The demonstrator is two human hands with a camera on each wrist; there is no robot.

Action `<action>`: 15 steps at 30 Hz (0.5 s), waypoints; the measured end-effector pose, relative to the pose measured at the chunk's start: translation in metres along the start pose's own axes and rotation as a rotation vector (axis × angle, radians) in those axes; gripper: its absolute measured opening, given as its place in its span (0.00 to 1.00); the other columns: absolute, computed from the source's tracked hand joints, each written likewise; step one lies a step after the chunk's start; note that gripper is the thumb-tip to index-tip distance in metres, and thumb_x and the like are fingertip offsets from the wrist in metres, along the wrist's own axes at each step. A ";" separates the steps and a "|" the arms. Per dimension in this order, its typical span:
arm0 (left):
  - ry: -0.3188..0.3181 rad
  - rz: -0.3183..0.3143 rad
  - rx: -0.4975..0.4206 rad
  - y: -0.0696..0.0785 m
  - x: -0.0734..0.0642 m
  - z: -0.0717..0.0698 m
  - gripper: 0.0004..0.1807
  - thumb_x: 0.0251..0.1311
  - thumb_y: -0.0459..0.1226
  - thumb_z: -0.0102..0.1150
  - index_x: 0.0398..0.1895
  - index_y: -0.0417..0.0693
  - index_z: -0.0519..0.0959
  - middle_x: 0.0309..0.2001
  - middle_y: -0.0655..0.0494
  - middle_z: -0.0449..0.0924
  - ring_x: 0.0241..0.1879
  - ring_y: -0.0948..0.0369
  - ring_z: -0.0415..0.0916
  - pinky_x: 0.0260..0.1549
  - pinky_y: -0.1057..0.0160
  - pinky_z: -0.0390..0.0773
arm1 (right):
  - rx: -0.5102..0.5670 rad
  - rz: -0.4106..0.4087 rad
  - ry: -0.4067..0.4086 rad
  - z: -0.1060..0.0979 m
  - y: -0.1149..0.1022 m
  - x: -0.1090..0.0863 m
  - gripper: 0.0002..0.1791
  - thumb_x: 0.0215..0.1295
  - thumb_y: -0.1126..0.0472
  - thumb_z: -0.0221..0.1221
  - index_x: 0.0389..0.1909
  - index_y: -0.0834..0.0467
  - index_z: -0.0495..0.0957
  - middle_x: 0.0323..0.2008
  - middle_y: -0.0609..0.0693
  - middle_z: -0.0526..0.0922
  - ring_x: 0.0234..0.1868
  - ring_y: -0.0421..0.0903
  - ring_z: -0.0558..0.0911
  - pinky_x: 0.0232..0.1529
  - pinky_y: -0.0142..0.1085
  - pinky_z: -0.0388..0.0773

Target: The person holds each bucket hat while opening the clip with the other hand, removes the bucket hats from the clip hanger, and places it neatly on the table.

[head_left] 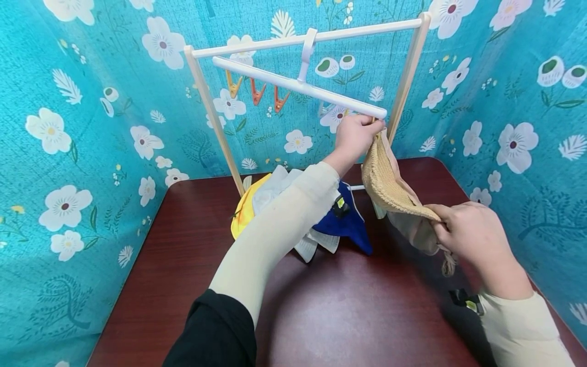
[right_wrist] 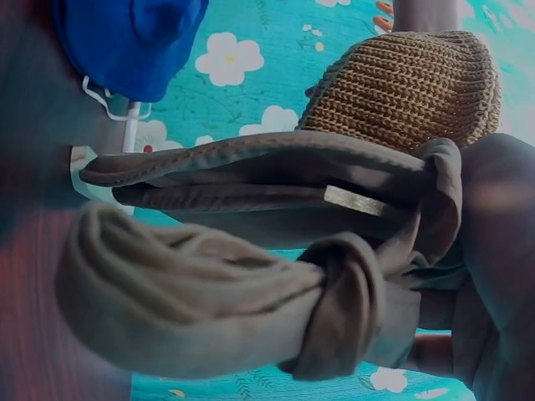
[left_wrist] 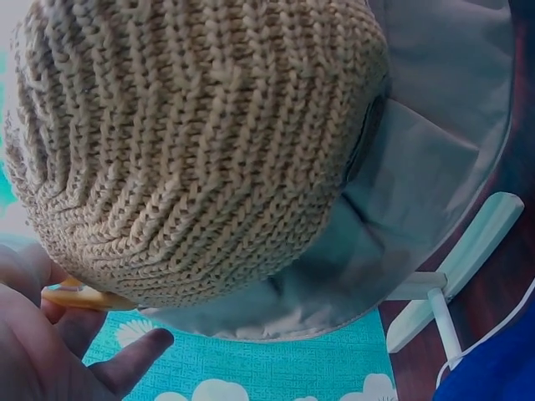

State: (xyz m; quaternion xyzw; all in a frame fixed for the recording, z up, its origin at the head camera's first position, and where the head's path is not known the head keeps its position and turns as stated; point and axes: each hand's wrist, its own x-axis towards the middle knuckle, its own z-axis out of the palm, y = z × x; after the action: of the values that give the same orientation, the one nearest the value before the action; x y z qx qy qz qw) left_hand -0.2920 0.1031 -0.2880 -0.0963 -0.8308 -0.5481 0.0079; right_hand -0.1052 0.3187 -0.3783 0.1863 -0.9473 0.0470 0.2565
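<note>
A tan knitted hat (head_left: 390, 188) with a beige cloth brim (left_wrist: 435, 159) hangs at the right end of a white hanger (head_left: 293, 84). Just below that end, my left hand (head_left: 355, 135) pinches a yellow clip (left_wrist: 88, 298) at the hat's upper edge. My right hand (head_left: 477, 234) grips the hat's lower edge and holds it out toward the right. Close to the right wrist camera is a knotted beige cloth tie (right_wrist: 334, 309). The right fingertips are partly hidden by the fabric.
A wooden rack (head_left: 410, 71) carries the hanger, with orange clips (head_left: 257, 92) toward its left. Behind my left arm, a yellow hat (head_left: 247, 204), pale grey cloth (head_left: 275, 186) and a blue hat (head_left: 337, 221) lie on the dark red table (head_left: 192, 285). A floral curtain (head_left: 105, 153) surrounds it.
</note>
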 end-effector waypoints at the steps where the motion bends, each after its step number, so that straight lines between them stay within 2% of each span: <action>1: 0.003 -0.006 0.000 0.000 0.000 0.000 0.09 0.69 0.48 0.65 0.46 0.63 0.91 0.43 0.71 0.88 0.43 0.75 0.80 0.37 0.77 0.79 | 0.002 0.001 -0.004 -0.001 0.000 0.000 0.20 0.45 0.62 0.72 0.44 0.56 0.87 0.09 0.40 0.67 0.15 0.43 0.66 0.16 0.41 0.67; 5: 0.017 -0.025 -0.010 0.002 -0.001 0.001 0.10 0.68 0.48 0.65 0.47 0.64 0.90 0.42 0.72 0.88 0.41 0.76 0.79 0.35 0.77 0.78 | 0.004 0.006 -0.021 -0.004 -0.001 -0.001 0.20 0.45 0.62 0.72 0.44 0.57 0.87 0.10 0.40 0.68 0.15 0.42 0.65 0.16 0.40 0.67; 8: 0.017 -0.033 -0.034 0.002 -0.001 0.000 0.09 0.69 0.48 0.65 0.44 0.62 0.91 0.36 0.69 0.87 0.31 0.73 0.76 0.29 0.75 0.76 | 0.000 0.016 -0.045 -0.005 0.001 -0.002 0.21 0.44 0.63 0.74 0.44 0.58 0.87 0.10 0.42 0.70 0.14 0.42 0.66 0.16 0.40 0.68; 12: 0.017 -0.038 -0.038 0.002 0.001 -0.003 0.09 0.69 0.48 0.64 0.36 0.61 0.91 0.23 0.65 0.79 0.19 0.65 0.64 0.18 0.69 0.64 | -0.014 0.008 -0.049 -0.003 0.004 -0.005 0.21 0.44 0.63 0.74 0.44 0.59 0.86 0.11 0.45 0.73 0.14 0.44 0.68 0.16 0.44 0.70; 15: 0.009 -0.026 -0.027 0.001 0.001 -0.006 0.10 0.70 0.49 0.63 0.35 0.61 0.91 0.19 0.65 0.75 0.16 0.63 0.57 0.16 0.66 0.56 | -0.014 0.009 -0.035 0.000 0.006 -0.006 0.16 0.47 0.63 0.70 0.41 0.57 0.85 0.11 0.45 0.72 0.13 0.45 0.69 0.15 0.46 0.69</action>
State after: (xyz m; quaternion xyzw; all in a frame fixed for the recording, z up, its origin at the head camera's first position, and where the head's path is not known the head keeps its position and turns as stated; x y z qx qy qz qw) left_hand -0.2936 0.0986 -0.2844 -0.0830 -0.8244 -0.5599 0.0031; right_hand -0.1025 0.3262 -0.3819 0.1812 -0.9527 0.0384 0.2411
